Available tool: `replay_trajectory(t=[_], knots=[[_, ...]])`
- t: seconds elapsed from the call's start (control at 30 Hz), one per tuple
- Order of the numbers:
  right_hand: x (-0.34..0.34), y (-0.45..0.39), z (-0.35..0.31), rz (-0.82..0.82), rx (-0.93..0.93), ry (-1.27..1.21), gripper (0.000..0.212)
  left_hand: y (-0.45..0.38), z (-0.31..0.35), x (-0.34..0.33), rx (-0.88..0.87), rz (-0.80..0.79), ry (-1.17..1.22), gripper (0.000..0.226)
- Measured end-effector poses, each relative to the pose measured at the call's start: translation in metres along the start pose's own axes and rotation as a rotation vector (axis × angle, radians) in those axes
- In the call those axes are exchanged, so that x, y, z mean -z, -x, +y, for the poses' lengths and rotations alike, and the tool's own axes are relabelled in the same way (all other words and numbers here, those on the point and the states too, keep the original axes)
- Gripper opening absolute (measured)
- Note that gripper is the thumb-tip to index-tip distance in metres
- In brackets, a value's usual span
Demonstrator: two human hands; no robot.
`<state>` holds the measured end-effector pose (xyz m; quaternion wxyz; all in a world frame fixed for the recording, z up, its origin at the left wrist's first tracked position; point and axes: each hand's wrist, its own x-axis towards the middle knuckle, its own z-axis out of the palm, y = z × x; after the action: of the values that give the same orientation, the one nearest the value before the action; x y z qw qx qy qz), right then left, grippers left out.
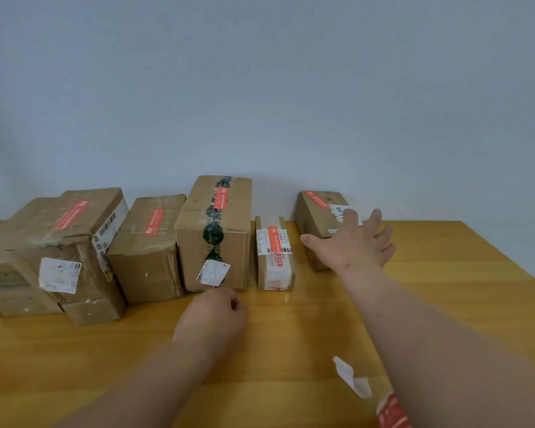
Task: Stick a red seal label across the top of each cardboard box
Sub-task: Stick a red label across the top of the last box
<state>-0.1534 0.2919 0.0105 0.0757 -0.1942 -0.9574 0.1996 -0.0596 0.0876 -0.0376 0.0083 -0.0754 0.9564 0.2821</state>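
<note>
Glossy yellow wood surface (445,273), matt brown cardboard boxes (149,242), creased clear tape, smooth red paper labels (153,222), matt pale wall (260,88)

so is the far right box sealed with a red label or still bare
Sealed. A red label lies stuck flat across the top of the far right box, toward its back left edge. The right hand reaches over that box, fingers spread.
</note>
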Motion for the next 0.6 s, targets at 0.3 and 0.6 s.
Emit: replay_trajectory(t=[0.3,0.6], knots=[[-0.016,-0.019,0.006,-0.048,-0.136,-0.208,0.085,-0.004,0.002,-0.009,-0.006,-0.041,-0.024,0.02],[0.033,0.017,0.017,0.153,0.023,-0.488,0.087,0.022,0.021,0.01,-0.065,-0.026,0.007,0.011]])
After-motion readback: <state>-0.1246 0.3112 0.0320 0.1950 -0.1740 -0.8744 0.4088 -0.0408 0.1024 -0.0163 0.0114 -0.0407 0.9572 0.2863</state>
